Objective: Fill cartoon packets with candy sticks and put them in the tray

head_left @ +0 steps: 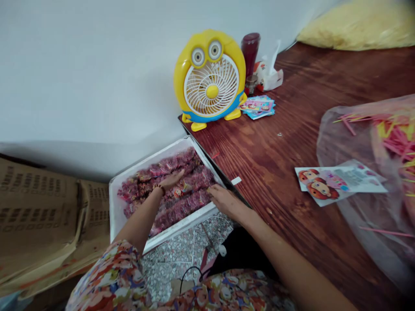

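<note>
A white foam box (113, 216) holds rows of small clear packets (184, 211) with purplish-red contents, packed side by side. My left hand (172, 180) lies over the packets near the box's middle, fingers stretched out, a beaded bracelet on its wrist. One packet (178, 191) just beside it shows a printed cartoon figure. At the box's right side, my right hand (225, 201) reaches over the rim, its fingers extended and slightly bent, with the fingertips at the end of a packet row. I see nothing held in either hand.
The brown wooden table (285, 129) borders the box on the right. On it stand a yellow fan (212, 91), a dark red bottle (250, 54), tissues (272, 77), printed cards (330, 183) and a plastic bag (337, 125) of coloured sticks. Cardboard cartons (39, 216) stand left.
</note>
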`<act>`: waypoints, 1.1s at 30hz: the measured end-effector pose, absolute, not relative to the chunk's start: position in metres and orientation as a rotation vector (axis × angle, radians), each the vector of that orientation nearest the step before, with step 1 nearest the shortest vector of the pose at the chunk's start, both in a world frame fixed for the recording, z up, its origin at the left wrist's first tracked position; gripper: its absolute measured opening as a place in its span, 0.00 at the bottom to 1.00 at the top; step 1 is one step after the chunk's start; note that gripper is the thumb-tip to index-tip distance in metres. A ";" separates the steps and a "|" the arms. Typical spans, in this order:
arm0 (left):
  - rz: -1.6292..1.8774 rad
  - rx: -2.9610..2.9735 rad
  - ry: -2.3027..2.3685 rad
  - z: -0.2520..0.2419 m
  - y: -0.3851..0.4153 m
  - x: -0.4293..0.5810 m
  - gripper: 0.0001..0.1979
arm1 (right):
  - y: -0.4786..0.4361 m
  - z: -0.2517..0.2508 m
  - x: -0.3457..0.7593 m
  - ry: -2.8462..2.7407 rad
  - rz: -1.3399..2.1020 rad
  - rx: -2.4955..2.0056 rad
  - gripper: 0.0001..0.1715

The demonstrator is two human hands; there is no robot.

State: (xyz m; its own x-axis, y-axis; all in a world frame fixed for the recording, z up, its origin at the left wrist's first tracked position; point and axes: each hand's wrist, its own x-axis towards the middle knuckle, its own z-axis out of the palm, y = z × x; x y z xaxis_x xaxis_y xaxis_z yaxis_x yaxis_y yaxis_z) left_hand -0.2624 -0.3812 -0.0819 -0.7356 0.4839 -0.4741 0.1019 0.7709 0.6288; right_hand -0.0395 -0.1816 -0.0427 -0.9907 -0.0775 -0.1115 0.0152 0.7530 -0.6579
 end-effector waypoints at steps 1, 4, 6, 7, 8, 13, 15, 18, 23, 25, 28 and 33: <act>0.785 0.400 2.295 -0.088 -0.385 -0.259 0.19 | -0.182 -0.041 -0.046 2.824 -1.032 -0.047 0.14; 0.849 0.324 2.267 -0.108 -0.391 -0.251 0.33 | -0.186 -0.038 -0.075 2.854 -0.934 -0.036 0.15; 0.896 0.315 2.255 -0.117 -0.392 -0.250 0.44 | -0.191 -0.037 -0.097 2.866 -0.922 -0.047 0.17; 0.910 0.318 2.245 -0.119 -0.392 -0.251 0.46 | -0.193 -0.038 -0.108 2.858 -0.939 -0.053 0.18; 0.915 0.324 2.233 -0.121 -0.392 -0.252 0.47 | -0.195 -0.040 -0.118 2.842 -0.962 -0.053 0.19; 0.893 0.358 2.222 -0.119 -0.395 -0.248 0.45 | -0.195 -0.057 -0.142 2.737 -0.977 -0.007 0.23; 0.887 0.382 2.233 -0.120 -0.399 -0.239 0.44 | -0.194 -0.065 -0.139 2.701 -0.967 -0.031 0.22; 0.898 0.477 2.231 -0.123 -0.405 -0.222 0.40 | -0.194 -0.073 -0.131 2.676 -0.932 -0.098 0.22; 0.939 0.649 2.273 -0.123 -0.412 -0.216 0.37 | -0.197 -0.071 -0.122 2.712 -0.931 0.018 0.23; 0.935 0.563 2.263 -0.122 -0.414 -0.221 0.39 | -0.196 -0.068 -0.118 2.732 -0.937 0.061 0.22; 0.927 0.506 2.257 -0.121 -0.414 -0.232 0.41 | -0.195 -0.063 -0.111 2.754 -0.987 0.037 0.18; 0.869 0.561 2.282 -0.122 -0.411 -0.235 0.37 | -0.193 -0.056 -0.091 2.769 -1.203 0.040 0.19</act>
